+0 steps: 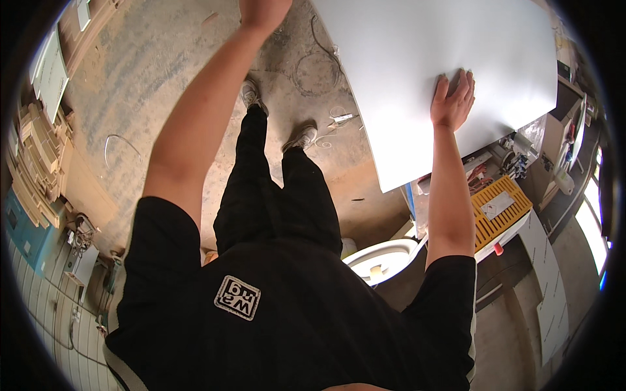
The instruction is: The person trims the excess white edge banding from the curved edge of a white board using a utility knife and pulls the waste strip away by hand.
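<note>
A large smooth white panel [398,78] spreads across the upper right, above floor level. My right hand [454,101] lies on its surface, palm down, fingers stretched out and holding nothing. At the top edge of the head view, my left hand [265,12] is cut off; it is over the floor, left of the panel. Its fingers are out of the picture, so whether it holds anything is hidden.
A yellow slatted box [501,212] and loose tools [515,159] sit beyond the panel's right edge. A round white basin-like object [385,259] stands near my right side. Stacked wood strips [39,156] lie far left. Thin wire [317,45] lies on the concrete floor [150,78].
</note>
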The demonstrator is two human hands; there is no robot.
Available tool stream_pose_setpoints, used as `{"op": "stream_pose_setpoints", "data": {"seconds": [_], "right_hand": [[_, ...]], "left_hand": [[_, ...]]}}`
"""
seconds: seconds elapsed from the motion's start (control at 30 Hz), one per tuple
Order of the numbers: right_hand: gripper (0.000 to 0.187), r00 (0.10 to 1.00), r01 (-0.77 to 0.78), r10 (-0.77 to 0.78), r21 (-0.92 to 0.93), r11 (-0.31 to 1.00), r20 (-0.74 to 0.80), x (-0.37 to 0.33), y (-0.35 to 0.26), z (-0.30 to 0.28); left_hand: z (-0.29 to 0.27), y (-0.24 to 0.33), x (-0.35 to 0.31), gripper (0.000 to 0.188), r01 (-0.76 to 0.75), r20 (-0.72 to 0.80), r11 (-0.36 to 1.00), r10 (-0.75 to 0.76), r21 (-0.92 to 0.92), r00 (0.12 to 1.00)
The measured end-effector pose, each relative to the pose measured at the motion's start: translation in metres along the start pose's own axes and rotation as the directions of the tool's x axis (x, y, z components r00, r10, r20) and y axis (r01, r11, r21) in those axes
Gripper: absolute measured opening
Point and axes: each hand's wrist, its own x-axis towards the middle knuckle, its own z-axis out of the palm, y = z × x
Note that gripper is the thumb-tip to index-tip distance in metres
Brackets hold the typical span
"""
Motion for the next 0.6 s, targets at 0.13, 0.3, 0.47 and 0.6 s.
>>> {"op": "stream_pose_setpoints", "data": {"seconds": [0.13,0.3,0.47,0.6], "right_hand": [[0.060,0.999,-0.043,0.043,0.024,0.999,0.015,0.001,-0.007,-0.004],[0.061,1.000,-0.025,0.025,0.004,1.000,-0.011,-0.003,0.002,0.000],[0.060,0.998,0.000,-0.001,-0.031,1.000,-0.056,-0.003,-0.001,-0.001],[0.063,0.998,-0.010,0.012,0.025,1.000,-0.065,-0.004,0.004,0.000]], "left_hand": [[0.008,0.010,-0.002,0.009,-0.084,-0.108,0.995,0.090,0.053,0.990],[0.012,0.029,-0.058,0.013,-0.087,0.018,0.993,0.086,0.084,0.996],[0.013,0.076,-0.130,0.018,-0.121,0.129,0.989,0.131,-0.085,0.983],[0.019,0.113,-0.181,0.019,-0.088,0.181,0.985,0.115,-0.148,0.977]]}}
